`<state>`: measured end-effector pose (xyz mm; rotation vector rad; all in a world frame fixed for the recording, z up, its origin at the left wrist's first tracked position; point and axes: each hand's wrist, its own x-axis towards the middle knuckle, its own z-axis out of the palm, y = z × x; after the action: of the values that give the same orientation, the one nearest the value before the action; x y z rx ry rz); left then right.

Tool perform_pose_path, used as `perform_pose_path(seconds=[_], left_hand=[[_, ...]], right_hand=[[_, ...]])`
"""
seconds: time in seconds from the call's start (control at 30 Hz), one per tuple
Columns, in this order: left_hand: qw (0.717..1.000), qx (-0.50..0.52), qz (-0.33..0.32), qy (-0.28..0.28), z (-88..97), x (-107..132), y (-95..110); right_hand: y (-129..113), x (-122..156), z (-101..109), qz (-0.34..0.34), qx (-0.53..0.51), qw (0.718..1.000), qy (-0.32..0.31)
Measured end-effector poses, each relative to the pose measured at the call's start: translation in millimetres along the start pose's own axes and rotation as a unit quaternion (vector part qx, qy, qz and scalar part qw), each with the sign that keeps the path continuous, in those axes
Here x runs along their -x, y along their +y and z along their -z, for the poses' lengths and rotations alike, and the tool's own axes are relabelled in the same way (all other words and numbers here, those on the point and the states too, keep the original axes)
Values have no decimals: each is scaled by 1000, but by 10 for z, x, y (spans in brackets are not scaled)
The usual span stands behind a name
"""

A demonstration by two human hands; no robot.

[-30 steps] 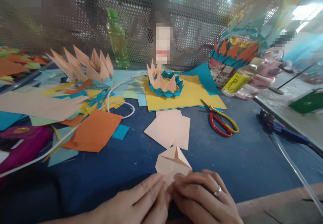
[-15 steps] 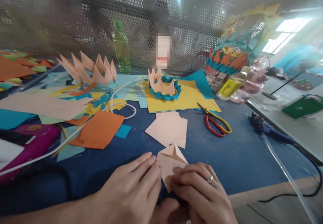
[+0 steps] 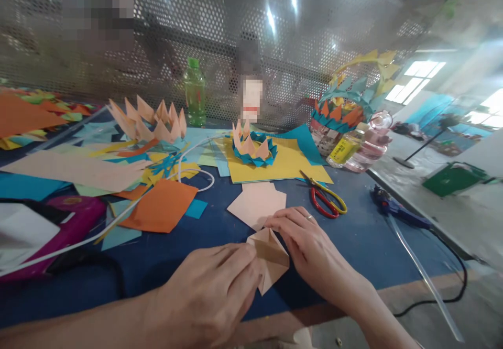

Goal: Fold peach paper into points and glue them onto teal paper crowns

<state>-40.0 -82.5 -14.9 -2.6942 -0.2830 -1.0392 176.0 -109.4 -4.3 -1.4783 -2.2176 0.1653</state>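
Observation:
A small peach sheet of folded paper [image 3: 271,259] lies near the table's front edge, with creased flaps partly raised. My left hand [image 3: 223,286] is closed on its left side, fingers bent and pressed together at the paper's edge. At the far corner, my right hand [image 3: 301,236], wearing a ring, has its fingers stretched out and touching the paper's top tip. Just beyond lie several peach paper squares [image 3: 255,202], partly under the right fingertips. Scissors [image 3: 324,197] with red and yellow handles rest to the right of them.
Behind stand a blue and peach paper ring [image 3: 255,150] on yellow sheets [image 3: 291,173], a peach pointed ring [image 3: 149,123] and a green bottle [image 3: 195,95]. An orange sheet [image 3: 159,207] and white cable [image 3: 118,220] lie left. A glue gun [image 3: 401,210] and paper-trimmed basket [image 3: 330,129] are right.
My right hand has moved from the paper's lower right side up to its far tip. The folded paper has turned and its flaps stand more open. The camera view has shifted slightly.

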Motion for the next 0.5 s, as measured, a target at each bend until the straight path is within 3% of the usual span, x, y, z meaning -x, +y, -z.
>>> perform_pose_path(seconds=[0.13,0.27,0.5], left_hand=[[992,30,103,-64,-16,27,-46],[972,86,206,-78,-49,34,-125],[953,143,258,-76,-93,-1,-235]], right_hand=[[-13,-64,57,37,19,998,-45],[2,-92,51,53,18,996,-73],[1,-140,51,28,9,994,-102]])
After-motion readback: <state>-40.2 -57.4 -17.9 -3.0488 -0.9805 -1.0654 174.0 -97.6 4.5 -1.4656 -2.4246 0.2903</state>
